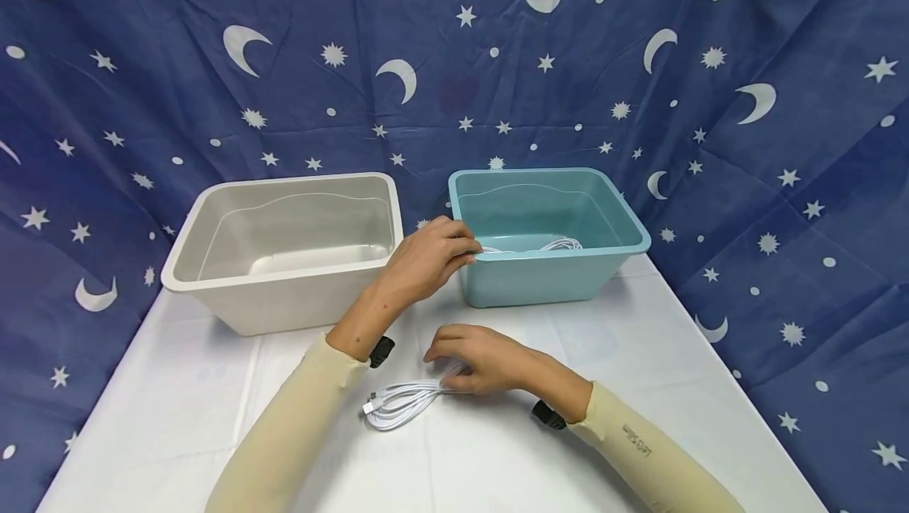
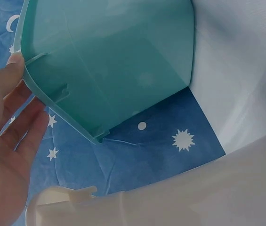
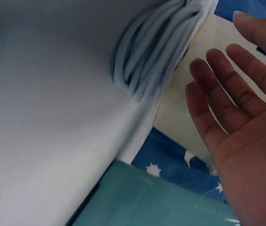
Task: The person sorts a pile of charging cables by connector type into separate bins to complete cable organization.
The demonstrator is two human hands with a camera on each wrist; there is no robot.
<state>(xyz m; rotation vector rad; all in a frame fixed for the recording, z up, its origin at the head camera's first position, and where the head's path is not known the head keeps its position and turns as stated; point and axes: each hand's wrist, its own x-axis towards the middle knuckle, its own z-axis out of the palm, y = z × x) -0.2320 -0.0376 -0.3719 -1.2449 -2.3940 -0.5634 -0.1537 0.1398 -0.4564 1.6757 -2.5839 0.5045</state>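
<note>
A bundled white USB cable (image 1: 405, 402) lies on the white table, its plug end toward the left. My right hand (image 1: 490, 359) hovers over the bundle's right end in the head view, fingers loosely bent. The right wrist view has this hand (image 3: 245, 108) with its fingers spread, apart from the coiled cable (image 3: 158, 49). At the front left corner of the teal bin (image 1: 533, 280), my left hand (image 1: 429, 252) holds the rim. From the left wrist, the thumb (image 2: 15, 68) presses on that rim (image 2: 52, 106), with the other fingers around its edge.
More white cable (image 1: 563, 245) lies inside the teal bin. To the left stands a light grey bin (image 1: 284, 300), its visible inside bare. A dark blue curtain (image 1: 440, 39) with moons and stars hangs behind and at both sides of the table (image 1: 177, 387).
</note>
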